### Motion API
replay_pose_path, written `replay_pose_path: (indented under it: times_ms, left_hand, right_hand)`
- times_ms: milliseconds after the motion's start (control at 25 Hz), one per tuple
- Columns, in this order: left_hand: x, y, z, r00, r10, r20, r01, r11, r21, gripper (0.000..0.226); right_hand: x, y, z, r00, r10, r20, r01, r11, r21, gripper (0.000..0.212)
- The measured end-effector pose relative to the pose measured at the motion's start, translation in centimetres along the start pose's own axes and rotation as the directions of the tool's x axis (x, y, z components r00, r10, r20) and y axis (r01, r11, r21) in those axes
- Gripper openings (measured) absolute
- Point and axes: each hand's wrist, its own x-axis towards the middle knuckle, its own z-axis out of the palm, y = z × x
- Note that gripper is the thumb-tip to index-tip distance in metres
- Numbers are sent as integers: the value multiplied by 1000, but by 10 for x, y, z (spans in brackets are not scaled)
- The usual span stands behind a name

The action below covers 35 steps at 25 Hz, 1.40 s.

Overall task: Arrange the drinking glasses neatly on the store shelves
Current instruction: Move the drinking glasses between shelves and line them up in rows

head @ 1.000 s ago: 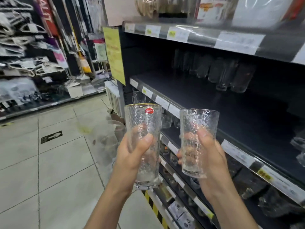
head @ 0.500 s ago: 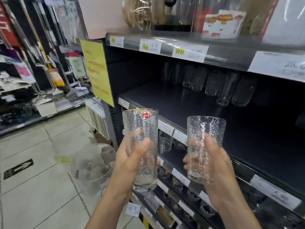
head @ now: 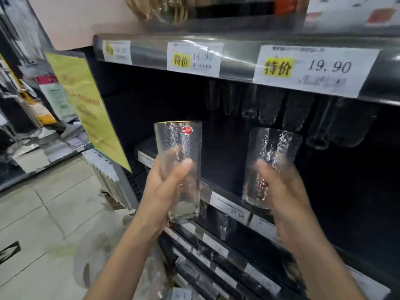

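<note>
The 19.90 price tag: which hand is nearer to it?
Right. The right hand is below the 19.90 price tag, slightly to its left; the left hand is farther off, down to the tag's left.

A floor (head: pixel 43 215) of pale tiles is laid along the aisle and marked with a black arrow sticker (head: pixel 9 251). A dark shelving unit (head: pixel 357 191) is installed at the right. Price labels (head: pixel 313 69) are mounted on its upper edge. A yellow sign (head: pixel 86 105) is fixed at its end. Blurred racks (head: pixel 19 100) are seen at the left.
</note>
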Motion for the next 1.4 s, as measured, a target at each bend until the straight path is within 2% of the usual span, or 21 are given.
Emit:
replay_pose_path:
  times_ms: [160,280,400,560,680,800,920,1040,1200,1400]
  left_hand:
    - [47,-8,-10,998,16,56,-18,1000,24,77]
    - [85,-4,-18,992,27,120,-32,999,35,71]
    - [124,1,-35,990,8,144,-10,1000,12,61]
    - [171,-1,-59,982,23,189,-30,999,34,53]
    - [197,-7,-73,984,29,177,-28,1000,-11,41]
    - [216,-12,-82,981,18,191,-14,1000,-25,51]
    - [232,-19,-89,980,1,200,7,999,-42,59]
    - [242,-24,-90,976,-11,217,24,998,-58,56]
    - [248,-32,-90,979,-53,196,77,990,-121,61]
    - [258,-43,-91,987,-83,140,99,989,-107,62]
  right_hand:
    - [44,3,14,999,-48,-14,46,990,-136,35]
    - [77,12,28,994,-109,-6,103,962,-253,29]
    - [104,19,50,987,-160,-32,143,943,-300,27]
    - [150,31,83,974,-221,-49,193,924,-331,35]
    - [188,44,106,975,-206,-79,163,913,-375,50]
    - [219,51,125,978,-181,-105,128,913,-388,68]
    - [246,61,146,968,-207,-145,136,910,-391,74]
    - [272,68,163,955,-224,-193,136,913,-386,80]
    - [306,71,177,957,-195,-216,85,897,-434,83]
    - [340,67,189,946,-182,-267,8,839,-544,76]
